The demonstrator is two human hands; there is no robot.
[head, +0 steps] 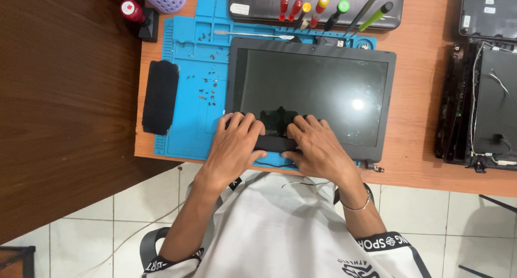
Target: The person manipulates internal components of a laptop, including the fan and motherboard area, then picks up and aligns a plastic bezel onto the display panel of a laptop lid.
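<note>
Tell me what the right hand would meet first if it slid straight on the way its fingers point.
The right hand points up across the laptop screen panel. Sliding on, it would probably meet only dark glass, then the panel's far bezel; the screwdrivers lie beyond.

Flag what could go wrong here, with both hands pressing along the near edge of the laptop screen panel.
1. The left hand and right hand press the bezel of the laptop screen panel; uneven force could crack it.
2. Loose screws lie scattered on the blue repair mat beside the left hand; a nudge could scatter them.
3. The panel's near edge sits by the table edge, so it might slide off.
</note>
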